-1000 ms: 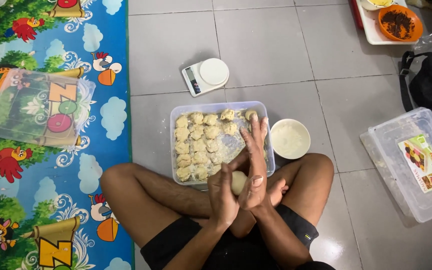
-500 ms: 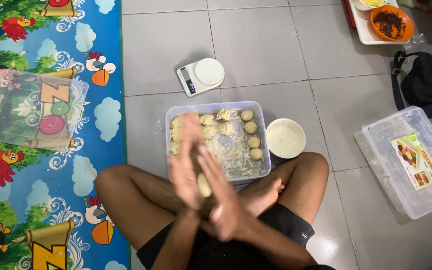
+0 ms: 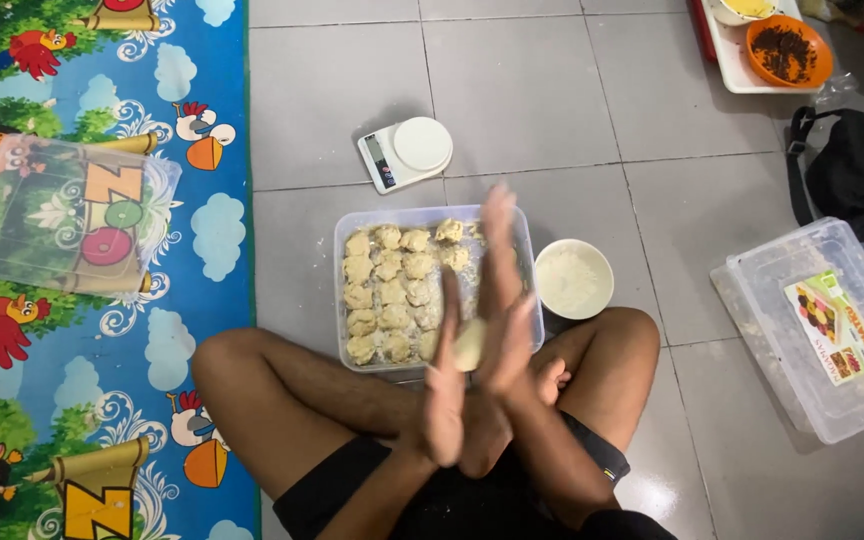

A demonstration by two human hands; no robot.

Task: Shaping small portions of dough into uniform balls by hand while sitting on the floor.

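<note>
The person is sitting cross-legged on the pale grey tiled floor [image 3: 552, 110], and both hands are pressing flat against a small pale ball of dough [image 3: 469, 345] trapped between the palms. The left hand [image 3: 445, 395] is lying open with straight fingers, low and near the lap; the right hand [image 3: 500, 290] is likewise open and flat, reaching further forward over the box. Half a second ago the left hand was the forward one and the right was drawn back, so the palms are sliding past each other, which reads as rolling the lump round rather than gripping it. Just beyond the knees the clear rectangular plastic box [image 3: 527, 235] is holding rows of rough, floury dough pieces [image 3: 387, 295] along its left side, while its right side is showing mostly bare. Touching the box on the right, a small round white bowl of flour [image 3: 573, 279] is standing on the tiles. Further out, a white digital kitchen scale with a round plate [image 3: 405, 153] is sitting above the box. To the left, a clear plastic lid [image 3: 57, 215] is resting on the bright cartoon play mat [image 3: 102, 60]. At the right edge another clear plastic tub with a printed label [image 3: 827, 330] is lying, and at the far top an orange bowl of dark filling [image 3: 788, 48] is sitting on a white tray.
</note>
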